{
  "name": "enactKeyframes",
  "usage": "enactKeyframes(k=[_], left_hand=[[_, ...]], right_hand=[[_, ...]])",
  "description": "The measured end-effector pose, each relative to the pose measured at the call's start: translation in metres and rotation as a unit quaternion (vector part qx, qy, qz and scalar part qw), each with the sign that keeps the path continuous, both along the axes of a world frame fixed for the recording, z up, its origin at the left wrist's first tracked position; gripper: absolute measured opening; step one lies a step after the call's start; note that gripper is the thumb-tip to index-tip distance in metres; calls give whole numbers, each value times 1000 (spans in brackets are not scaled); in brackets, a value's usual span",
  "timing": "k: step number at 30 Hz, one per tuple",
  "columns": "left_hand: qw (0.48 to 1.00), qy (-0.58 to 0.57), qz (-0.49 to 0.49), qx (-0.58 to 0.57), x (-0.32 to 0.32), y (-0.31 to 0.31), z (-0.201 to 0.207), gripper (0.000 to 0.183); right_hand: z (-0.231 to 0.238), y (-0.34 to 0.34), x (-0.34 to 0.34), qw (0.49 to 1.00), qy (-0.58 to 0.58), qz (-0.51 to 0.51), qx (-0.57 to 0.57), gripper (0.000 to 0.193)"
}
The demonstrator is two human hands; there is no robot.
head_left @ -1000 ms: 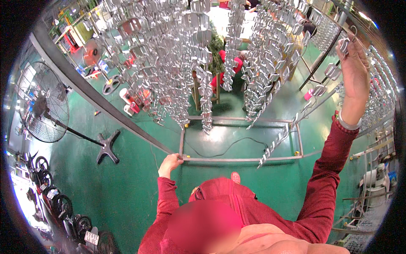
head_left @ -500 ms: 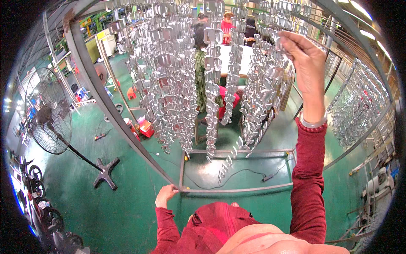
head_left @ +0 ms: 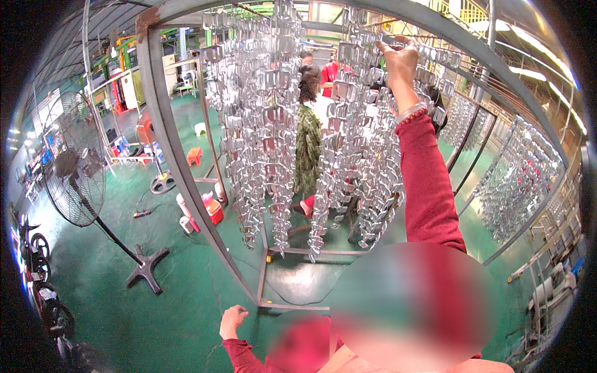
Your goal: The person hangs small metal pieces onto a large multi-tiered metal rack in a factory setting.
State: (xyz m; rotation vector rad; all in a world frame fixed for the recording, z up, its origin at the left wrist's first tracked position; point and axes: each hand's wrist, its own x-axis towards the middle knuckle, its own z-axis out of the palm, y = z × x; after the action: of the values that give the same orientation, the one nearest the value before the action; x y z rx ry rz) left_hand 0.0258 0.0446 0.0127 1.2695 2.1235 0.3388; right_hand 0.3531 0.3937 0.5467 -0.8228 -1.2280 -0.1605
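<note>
My right hand (head_left: 401,59) is raised high at the upper right of a metal rack. Its fingertips pinch the top of a hanging strand of shiny silver metal pieces (head_left: 380,62); other strands partly hide which one. More strands of the same bent metal pieces (head_left: 258,124) hang in dense rows from the rack's top to its left. Low at the left, my left hand (head_left: 232,322) hovers beside the rack's lower corner, fingers loosely bent and apart, holding nothing. A large blurred patch covers part of my body and the lower right.
The grey rack frame (head_left: 177,155) surrounds the strands. A black standing fan (head_left: 74,158) is at the left, with a red box (head_left: 214,211) on the green floor. Behind the strands stands a person in patterned green clothing (head_left: 308,149). Another loaded rack (head_left: 519,177) is at right.
My right hand has moved left and farther in toward the rack's top. The loose strand that swung low near the middle no longer hangs out at a slant. My left hand has drawn lower.
</note>
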Motion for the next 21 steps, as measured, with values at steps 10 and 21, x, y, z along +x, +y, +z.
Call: enactKeyframes(k=[10, 21], left_hand=[[997, -18, 71, -36, -2, -28, -5, 27], [993, 0, 112, -21, -18, -50, -3, 26]], right_hand=[[32, 62, 6, 998, 19, -28, 59, 66], [28, 93, 5, 995, 24, -70, 61, 54]])
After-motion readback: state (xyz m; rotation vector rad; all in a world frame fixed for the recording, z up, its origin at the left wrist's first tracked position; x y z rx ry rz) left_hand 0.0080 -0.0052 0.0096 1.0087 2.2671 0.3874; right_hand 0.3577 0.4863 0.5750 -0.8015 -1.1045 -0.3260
